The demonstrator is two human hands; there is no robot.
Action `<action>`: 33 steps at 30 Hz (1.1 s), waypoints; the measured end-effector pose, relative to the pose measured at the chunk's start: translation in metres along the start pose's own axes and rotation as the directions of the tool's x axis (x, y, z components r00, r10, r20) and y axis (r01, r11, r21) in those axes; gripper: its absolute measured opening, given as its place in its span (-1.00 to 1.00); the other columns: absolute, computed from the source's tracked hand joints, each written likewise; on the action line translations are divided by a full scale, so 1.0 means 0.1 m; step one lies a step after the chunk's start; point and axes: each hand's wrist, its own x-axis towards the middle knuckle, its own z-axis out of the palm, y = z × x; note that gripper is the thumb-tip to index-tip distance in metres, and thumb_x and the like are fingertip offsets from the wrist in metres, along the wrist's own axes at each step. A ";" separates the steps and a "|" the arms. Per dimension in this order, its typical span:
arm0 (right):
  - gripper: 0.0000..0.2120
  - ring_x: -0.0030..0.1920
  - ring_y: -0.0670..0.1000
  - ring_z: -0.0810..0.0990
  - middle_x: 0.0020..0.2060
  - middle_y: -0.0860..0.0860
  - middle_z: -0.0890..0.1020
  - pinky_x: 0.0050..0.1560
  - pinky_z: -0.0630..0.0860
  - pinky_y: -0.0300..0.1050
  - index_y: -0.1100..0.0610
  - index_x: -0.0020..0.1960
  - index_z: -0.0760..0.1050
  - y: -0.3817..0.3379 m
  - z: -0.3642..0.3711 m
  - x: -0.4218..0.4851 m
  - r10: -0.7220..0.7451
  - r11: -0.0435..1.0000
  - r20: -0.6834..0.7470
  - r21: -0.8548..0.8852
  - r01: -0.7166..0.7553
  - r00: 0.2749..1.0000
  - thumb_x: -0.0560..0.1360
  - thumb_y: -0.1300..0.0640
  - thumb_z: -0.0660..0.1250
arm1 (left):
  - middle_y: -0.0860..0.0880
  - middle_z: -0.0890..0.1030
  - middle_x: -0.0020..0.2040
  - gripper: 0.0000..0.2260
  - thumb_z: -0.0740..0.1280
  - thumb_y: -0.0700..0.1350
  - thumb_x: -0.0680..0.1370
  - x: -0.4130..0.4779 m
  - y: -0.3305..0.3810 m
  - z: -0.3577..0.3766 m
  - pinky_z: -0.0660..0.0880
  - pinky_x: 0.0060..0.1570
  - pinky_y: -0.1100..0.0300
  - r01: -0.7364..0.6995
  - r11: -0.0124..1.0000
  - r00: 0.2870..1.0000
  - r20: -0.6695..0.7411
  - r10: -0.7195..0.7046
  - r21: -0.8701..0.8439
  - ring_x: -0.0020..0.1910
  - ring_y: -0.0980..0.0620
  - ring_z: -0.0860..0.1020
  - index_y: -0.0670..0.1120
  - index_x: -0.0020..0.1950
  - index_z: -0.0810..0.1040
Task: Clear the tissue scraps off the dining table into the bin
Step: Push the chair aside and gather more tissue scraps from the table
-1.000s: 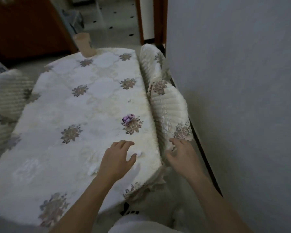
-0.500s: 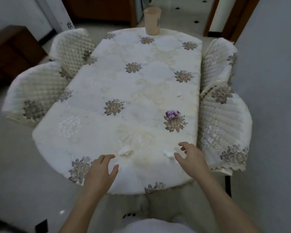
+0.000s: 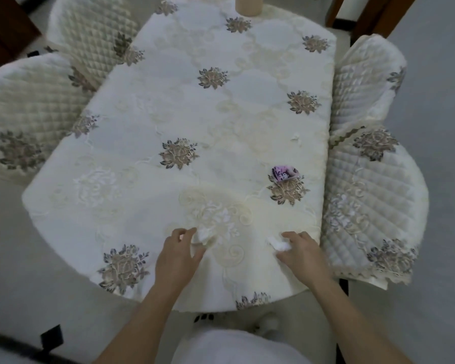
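Observation:
The dining table [image 3: 221, 106] wears a cream cloth with embroidered flowers. Near its front edge lie two white tissue scraps. My left hand [image 3: 177, 256] has its thumb and fingers curled around the left scrap [image 3: 202, 235], touching it. My right hand [image 3: 304, 252] pinches the right scrap [image 3: 279, 244] between thumb and fingers. A crumpled purple-and-white scrap [image 3: 284, 173] rests further back on the right, on a flower. A tiny white scrap [image 3: 296, 136] lies beyond it near the right edge. No bin is in view.
A beige cup [image 3: 248, 5] stands at the table's far end. Quilted covered chairs flank the table: two on the left [image 3: 24, 106], two on the right [image 3: 373, 195]. A grey wall is on the right, and a dark wooden doorframe [image 3: 378, 14] stands at the back right.
Both hands have moved forward onto the table. The left hand has reached the left scrap and the right hand has closed its fingers on the right scrap. The view has tilted down.

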 end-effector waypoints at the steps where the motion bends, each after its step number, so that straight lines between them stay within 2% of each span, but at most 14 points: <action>1: -0.50 0.16 0.11 0.52 0.12 0.04 0.53 0.10 0.49 0.01 -0.02 0.31 0.49 0.01 0.02 0.01 0.002 1.000 0.005 -0.008 -0.002 1.000 0.39 -0.04 0.46 | -0.03 0.50 0.23 -0.55 0.35 0.17 0.53 0.04 0.00 0.03 0.53 -0.15 0.08 -0.002 1.000 1.000 0.004 0.002 -0.002 0.15 -0.08 0.50 0.00 0.36 0.49; 5: -0.68 0.02 0.16 0.53 -0.02 0.06 0.57 -0.05 0.51 0.04 0.01 0.16 0.58 0.05 0.15 0.03 -0.028 0.998 -0.059 -0.051 0.025 0.998 0.41 0.03 0.43 | -0.03 0.54 0.06 -0.64 0.39 0.17 0.50 0.17 -0.02 0.10 0.55 -0.36 0.05 -0.113 0.991 0.993 -0.012 0.114 0.077 -0.03 -0.08 0.53 0.00 0.20 0.54; 10: -0.88 -0.15 0.13 0.52 -0.21 0.03 0.58 -0.25 0.49 0.04 0.06 -0.04 0.62 0.00 0.22 0.01 -0.064 0.996 -0.155 -0.070 0.054 0.986 0.46 0.05 0.41 | -0.03 0.57 -0.10 -0.74 0.47 0.02 0.45 0.32 -0.02 0.12 0.52 -0.43 0.06 -0.185 0.976 0.983 0.016 0.184 0.119 -0.16 -0.07 0.54 -0.05 0.07 0.58; 14: -0.92 -0.24 0.07 0.45 -0.30 -0.01 0.56 -0.33 0.45 0.03 0.08 -0.16 0.57 -0.08 0.26 -0.02 -0.060 0.996 -0.189 -0.083 0.045 0.980 0.43 0.08 0.41 | 0.01 0.58 -0.18 -0.78 0.51 0.00 0.42 0.34 -0.02 0.12 0.49 -0.47 0.11 -0.236 0.962 0.971 0.012 0.237 0.137 -0.23 -0.03 0.53 -0.05 -0.03 0.59; 18: -0.90 -0.18 0.02 0.41 -0.30 -0.05 0.51 -0.31 0.38 -0.05 0.09 -0.16 0.53 -0.14 0.28 -0.02 0.001 0.996 -0.159 -0.088 -0.015 0.987 0.47 0.07 0.35 | 0.05 0.55 -0.24 -0.82 0.52 -0.03 0.41 0.35 -0.03 0.11 0.36 -0.54 0.21 -0.276 0.943 0.961 0.029 0.275 0.187 -0.32 0.02 0.49 -0.04 -0.13 0.56; 20: -0.87 -0.15 0.05 0.45 -0.28 -0.02 0.54 -0.27 0.43 -0.03 0.09 -0.12 0.53 -0.16 0.29 -0.01 0.022 0.997 -0.117 -0.064 -0.030 0.993 0.50 0.03 0.33 | 0.05 0.55 -0.25 -0.82 0.53 -0.06 0.41 0.35 -0.03 0.11 0.34 -0.55 0.22 -0.281 0.938 0.959 0.031 0.281 0.201 -0.33 0.02 0.48 -0.05 -0.15 0.55; 23: -0.82 -0.23 0.05 0.51 -0.33 0.00 0.57 -0.25 0.50 0.00 0.09 -0.12 0.52 -0.19 0.27 -0.01 0.076 0.996 -0.104 0.046 -0.072 0.992 0.53 -0.02 0.30 | 0.03 0.55 -0.21 -0.86 0.46 -0.04 0.48 0.36 0.00 0.10 0.45 -0.47 0.14 -0.237 0.963 0.971 -0.001 0.239 0.132 -0.26 -0.01 0.51 -0.06 -0.09 0.56; 26: -0.84 -0.24 0.02 0.56 -0.31 -0.06 0.61 -0.23 0.49 -0.07 0.04 -0.10 0.56 -0.25 0.15 0.00 0.132 0.981 -0.109 0.160 -0.113 0.985 0.52 -0.04 0.32 | 0.01 0.58 -0.13 -0.82 0.34 0.03 0.57 0.33 0.09 0.03 0.51 -0.32 0.08 -0.196 0.980 0.980 -0.032 0.196 0.012 -0.15 -0.03 0.54 -0.06 0.06 0.55; 30: -0.77 -0.23 0.01 0.60 -0.32 -0.05 0.65 -0.18 0.55 -0.04 0.08 -0.12 0.64 -0.39 -0.13 0.02 0.046 0.970 -0.194 0.242 0.003 0.980 0.52 -0.07 0.34 | 0.03 0.62 0.04 -0.73 0.27 0.10 0.60 0.31 0.36 -0.13 0.44 -0.19 0.15 -0.172 0.976 0.984 -0.072 0.163 -0.132 -0.04 -0.02 0.58 -0.04 0.20 0.52; 33: -0.81 -0.28 -0.05 0.57 -0.37 -0.07 0.62 -0.24 0.52 -0.07 0.02 -0.15 0.62 -0.51 -0.39 0.06 -0.020 0.957 -0.278 0.273 0.099 0.960 0.51 -0.07 0.36 | 0.06 0.62 -0.05 -0.71 0.28 0.14 0.58 0.32 0.64 -0.33 0.45 -0.18 0.14 -0.128 0.961 0.986 -0.133 0.098 -0.245 -0.16 0.06 0.55 -0.01 0.17 0.54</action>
